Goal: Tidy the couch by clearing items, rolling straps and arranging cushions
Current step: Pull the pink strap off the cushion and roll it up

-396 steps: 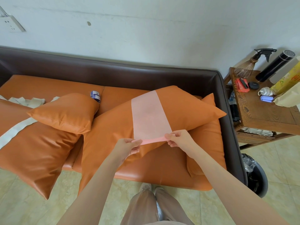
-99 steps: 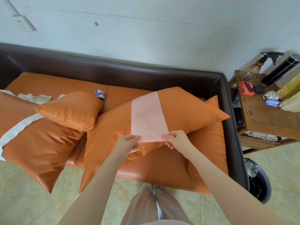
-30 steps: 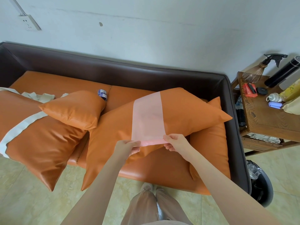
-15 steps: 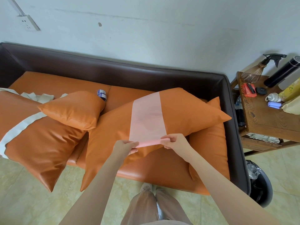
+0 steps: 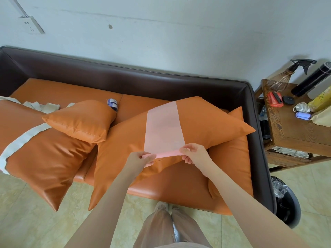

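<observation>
- Wall socket: mounted on the pale wall, far up and left of both hands.
- Couch: dark brown back and arm, orange seat; it stands on a beige tiled floor.
- Left cushion: large, orange, hangs over the seat's front edge, well left of the fingers. A white strap crosses it; the strap's far end lies bunched on the seat and its near end is cut off by the frame edge.
- Small cushion: rests on the left cushion. A small blue-and-white item lies behind it, partly hidden; its type cannot be told.
- Middle cushion: large, orange, lies tilted directly under both hands.
- Pink strap: lies flat across the middle cushion, running away from the fingers; its near end is rolled.
- Left hand: thumb and fingers pinch the left end of the roll.
- Right hand: thumb and fingers pinch the right end of the roll.
- Right cushion: partly hidden under the middle cushion, just right of the right hand.
- Wooden side table: right of the couch, carries bottles and small items, partly cut off.
- Bin: dark, on the floor below the table.
</observation>
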